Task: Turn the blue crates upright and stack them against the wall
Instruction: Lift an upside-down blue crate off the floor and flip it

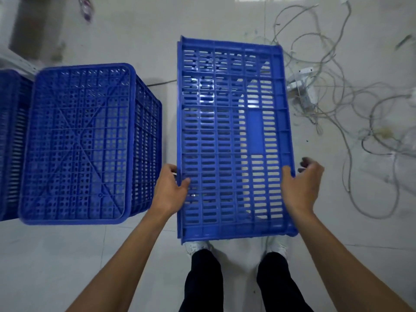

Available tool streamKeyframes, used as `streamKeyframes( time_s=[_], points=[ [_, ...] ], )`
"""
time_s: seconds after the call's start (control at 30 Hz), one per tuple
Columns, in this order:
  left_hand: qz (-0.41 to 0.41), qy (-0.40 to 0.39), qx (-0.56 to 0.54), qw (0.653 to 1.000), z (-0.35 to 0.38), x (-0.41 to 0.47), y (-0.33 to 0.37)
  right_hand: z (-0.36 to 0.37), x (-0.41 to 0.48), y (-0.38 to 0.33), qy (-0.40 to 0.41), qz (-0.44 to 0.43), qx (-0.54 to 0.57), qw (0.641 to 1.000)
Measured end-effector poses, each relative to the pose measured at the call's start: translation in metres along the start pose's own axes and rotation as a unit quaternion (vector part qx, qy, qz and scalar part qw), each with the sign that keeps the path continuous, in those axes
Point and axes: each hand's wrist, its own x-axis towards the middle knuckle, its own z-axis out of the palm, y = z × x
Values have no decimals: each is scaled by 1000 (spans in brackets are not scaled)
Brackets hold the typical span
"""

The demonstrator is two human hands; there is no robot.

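A blue slatted crate (231, 136) stands in front of me with a long slatted wall facing up at the camera. Its near end is above my white shoes. My left hand (168, 190) grips the crate's left rim, thumb on the face and fingers behind the edge. My right hand (301, 183) is at the right rim. Its thumb lies on the crate's face, and its fingers curl loosely just off the edge, with a small gap. To the left, a second blue crate (76, 143) sits upside down with its grid bottom up. A third crate (9, 143) is cut off at the frame's left edge.
Tangled white cables (351, 113) and a white power strip (301, 86) sprawl over the tiled floor right of the held crate. A white ledge (15, 61) shows behind the left crates. A pale wrapper (86, 7) lies at the top left. Bare floor (56, 266) lies in front of the left crates.
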Motion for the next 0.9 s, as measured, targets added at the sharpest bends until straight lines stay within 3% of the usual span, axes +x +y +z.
streamKeyframes(
  time_s=[0.1,0.17,0.33,0.6,0.9],
  points=[
    [-16,-16,-4,1000,2,6,-8,4,10,30,-124,102,2,987],
    [-28,-29,-12,999,7,10,-13,3,14,46,-164,120,-29,979],
    [-55,-45,-52,996,24,15,-20,-3,25,60,-177,134,-36,974],
    [-69,-71,-66,993,47,13,-13,-22,33,74,-169,63,-138,974],
    [-11,-74,-67,995,93,1,8,-61,37,115,-141,85,-152,975]
  ],
)
